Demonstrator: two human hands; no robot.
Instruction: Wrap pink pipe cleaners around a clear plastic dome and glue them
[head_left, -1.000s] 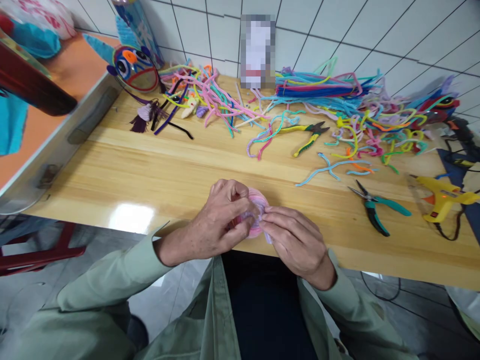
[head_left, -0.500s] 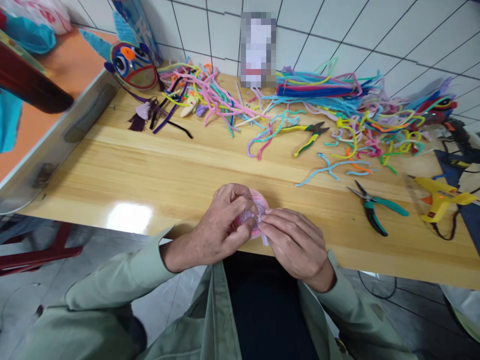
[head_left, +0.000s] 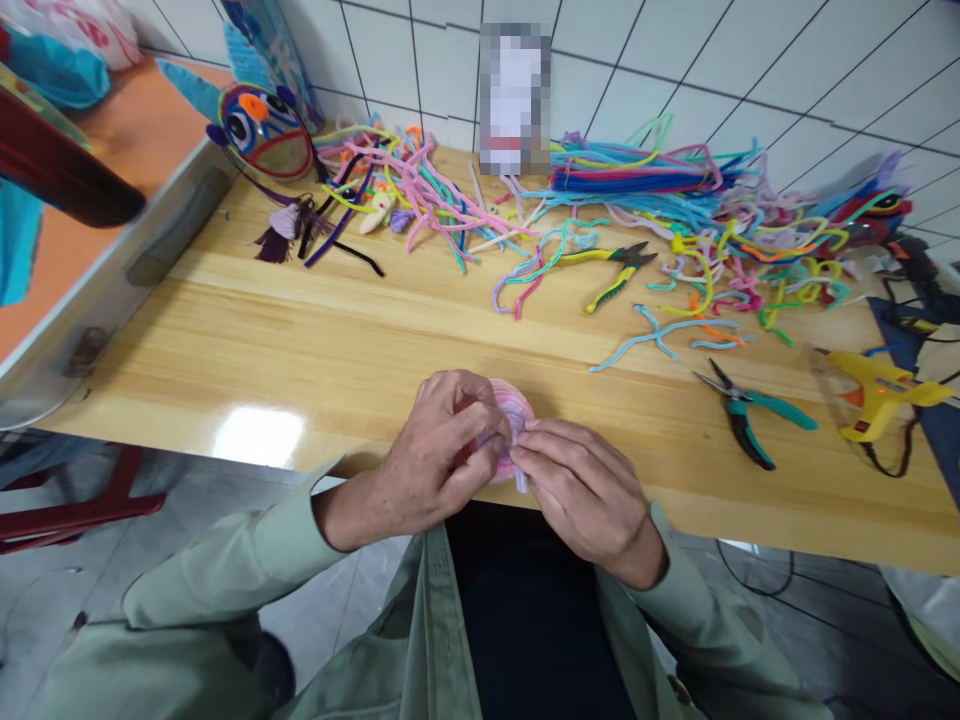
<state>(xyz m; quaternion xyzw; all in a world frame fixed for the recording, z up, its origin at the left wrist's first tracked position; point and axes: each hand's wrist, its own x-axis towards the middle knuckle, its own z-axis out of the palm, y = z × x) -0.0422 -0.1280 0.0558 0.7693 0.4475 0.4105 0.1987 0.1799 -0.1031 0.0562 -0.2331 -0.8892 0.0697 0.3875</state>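
Observation:
My left hand (head_left: 431,450) and my right hand (head_left: 581,485) meet at the near edge of the wooden table (head_left: 300,330). Between them sits a small round coil of pink and lilac pipe cleaner (head_left: 510,420). The left hand's fingers curl round the coil from the left. The right hand pinches its loose lilac end, which sticks out below the fingers. Most of the coil is hidden by both hands.
Many loose pipe cleaners (head_left: 675,220) lie along the far side. Yellow-handled pliers (head_left: 615,270) and teal-handled pliers (head_left: 742,410) lie right of centre. A yellow glue gun (head_left: 877,390) is at the right edge, a colourful fish-like craft (head_left: 262,125) at the far left.
Both hands have shifted slightly left along the table edge with the coil, and the fingers have worked round it. Nothing else on the table moved.

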